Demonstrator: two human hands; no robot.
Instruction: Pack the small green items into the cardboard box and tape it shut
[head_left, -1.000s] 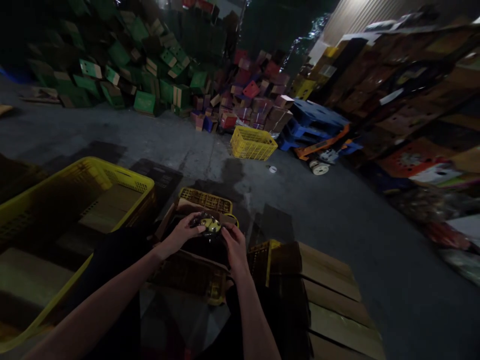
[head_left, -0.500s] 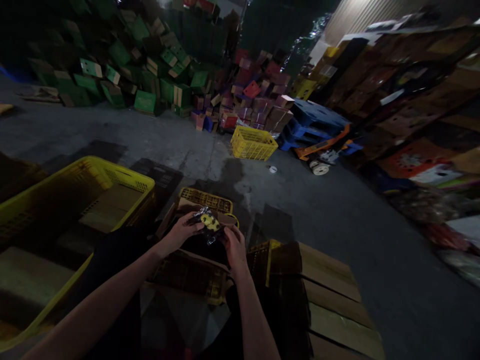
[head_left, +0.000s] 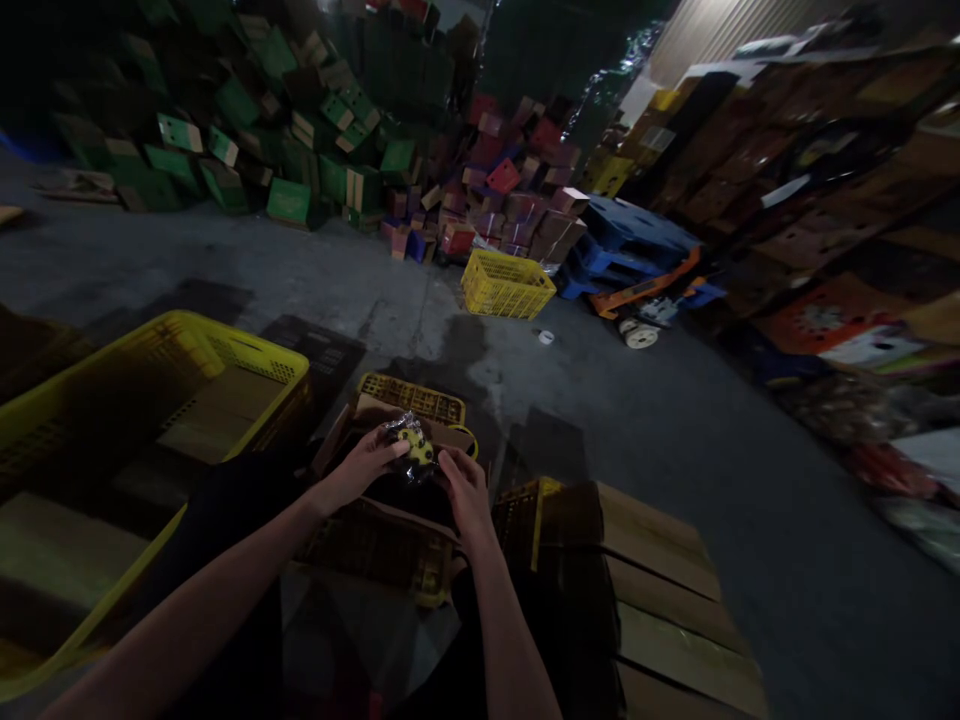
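Note:
A small yellow item in shiny clear wrap (head_left: 409, 443) is held up between both hands over a small yellow crate (head_left: 409, 400) lined with cardboard. My left hand (head_left: 358, 468) pinches the wrap from the left, fingers closed on it. My right hand (head_left: 462, 488) grips the item's right side from below, fingers curled. What the item is stays unclear in the dim light.
A big yellow crate (head_left: 247, 350) with cardboard inside sits at the left. Flat cardboard sheets (head_left: 660, 590) lie at the right. Further off are a yellow basket (head_left: 506, 285), blue pallets (head_left: 637, 240), a pallet jack (head_left: 645, 300) and heaps of green and red boxes.
The wrapped item has been turned and lifted slightly between my hands. My right hand shifted a little to the left, closer under it. The surroundings are unchanged.

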